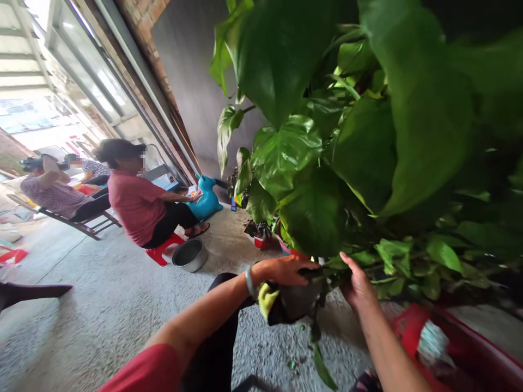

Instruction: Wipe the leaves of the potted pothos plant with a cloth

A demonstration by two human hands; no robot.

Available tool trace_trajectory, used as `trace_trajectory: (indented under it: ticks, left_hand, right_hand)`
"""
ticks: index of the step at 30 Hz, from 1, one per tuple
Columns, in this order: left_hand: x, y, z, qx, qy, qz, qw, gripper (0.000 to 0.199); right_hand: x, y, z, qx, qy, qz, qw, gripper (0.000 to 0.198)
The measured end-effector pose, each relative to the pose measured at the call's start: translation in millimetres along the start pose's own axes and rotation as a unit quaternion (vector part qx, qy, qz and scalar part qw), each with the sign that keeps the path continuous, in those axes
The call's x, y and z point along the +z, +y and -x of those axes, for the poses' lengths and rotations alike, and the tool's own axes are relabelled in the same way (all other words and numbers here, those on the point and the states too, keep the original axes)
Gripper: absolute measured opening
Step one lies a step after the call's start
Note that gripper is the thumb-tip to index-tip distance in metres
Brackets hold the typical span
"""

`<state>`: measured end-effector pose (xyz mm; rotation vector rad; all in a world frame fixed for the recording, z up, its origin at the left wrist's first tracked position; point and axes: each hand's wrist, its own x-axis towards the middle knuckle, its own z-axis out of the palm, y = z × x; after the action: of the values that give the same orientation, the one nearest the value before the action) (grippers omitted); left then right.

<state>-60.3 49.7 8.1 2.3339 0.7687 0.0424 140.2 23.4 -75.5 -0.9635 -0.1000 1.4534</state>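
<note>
A large plant with broad green leaves (288, 152) fills the upper right, overhanging both hands. My left hand (286, 270), a pale bangle on its wrist, lies with stretched fingers across the top of a dark pot-like container (300, 300). Yellow-green cloth (267, 300) shows at that container's left side. On the other side, among the stems, my right hand (358, 284) has its thumb raised and apart; its other fingers are partly hidden. Whether either hand grips a stem does not show. A loose leaf (322, 366) hangs below the container.
A person in a pink shirt (133, 201) sits on a red stool (163, 250) beside a metal basin (190, 256) and a blue animal figure (207, 198). Other people sit farther left. At lower right stands a red container (482, 343). A small red pot (260, 242) sits by the wall.
</note>
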Motion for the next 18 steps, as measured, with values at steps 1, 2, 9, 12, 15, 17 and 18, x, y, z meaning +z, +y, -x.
trace_trajectory:
  ticks: [1,2,9,12,15,17,18]
  left_hand:
    - [-8,5,17,0.006,-0.045,0.002,0.999,0.056]
    - [-20,11,34,0.019,-0.082,0.005,0.996,0.055]
    - [-73,64,78,0.006,0.205,-0.061,0.977,0.047]
    - [-36,51,42,-0.016,0.224,-0.078,0.971,0.046]
    - [-6,29,29,-0.026,0.051,-0.054,0.997,0.047]
    - [-7,21,43,-0.015,0.006,0.006,1.0,0.046]
    - [-14,19,55,-0.014,0.011,0.037,0.999,0.044]
  right_hand:
    - [-2,1,-2,0.001,0.002,0.013,1.0,0.036]
    - [-4,3,-3,-0.002,0.003,0.024,1.0,0.035]
    - [-10,15,-11,-0.039,0.012,0.12,0.992,0.036]
    - [-17,13,-5,-0.022,-0.016,0.206,0.978,0.034]
    - [-39,-4,10,0.01,-0.055,0.298,0.953,0.038]
    - [-64,-27,22,0.052,-0.062,0.347,0.934,0.04]
    - [-80,-40,29,0.072,-0.054,0.362,0.928,0.041]
